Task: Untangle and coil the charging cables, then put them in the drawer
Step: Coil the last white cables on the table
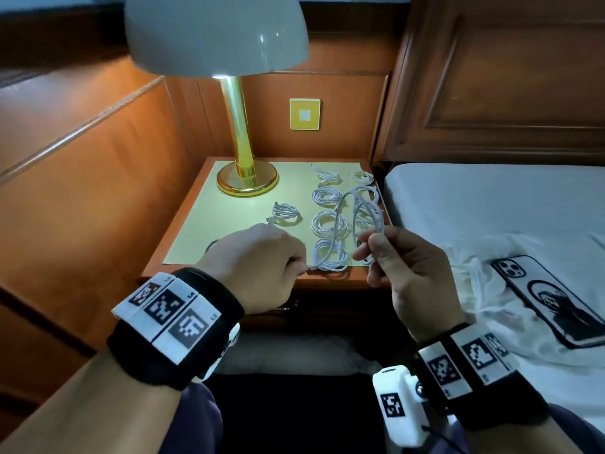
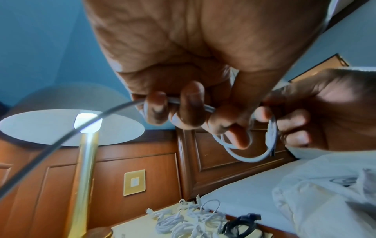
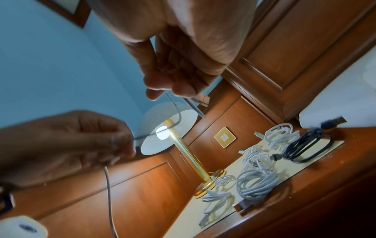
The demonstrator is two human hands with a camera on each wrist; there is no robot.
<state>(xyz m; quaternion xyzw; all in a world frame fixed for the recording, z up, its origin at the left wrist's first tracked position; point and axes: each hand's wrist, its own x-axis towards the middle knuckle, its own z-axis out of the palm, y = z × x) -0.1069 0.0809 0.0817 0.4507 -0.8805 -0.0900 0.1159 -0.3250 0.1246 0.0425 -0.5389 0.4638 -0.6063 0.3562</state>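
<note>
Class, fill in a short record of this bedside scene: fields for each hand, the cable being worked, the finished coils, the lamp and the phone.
left hand: grips one stretch of white cable
right hand: pinches the loops of the same cable
white cable: partly looped, in the air
coiled cables: on the nightstand
lamp: lit
phone: on the bed

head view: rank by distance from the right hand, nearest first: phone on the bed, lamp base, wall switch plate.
From the right hand:
1. phone, to its right, lying on the bed.
2. lamp base, up and left, at the back of the nightstand.
3. wall switch plate, on the wood panel behind the nightstand, farthest.
</note>
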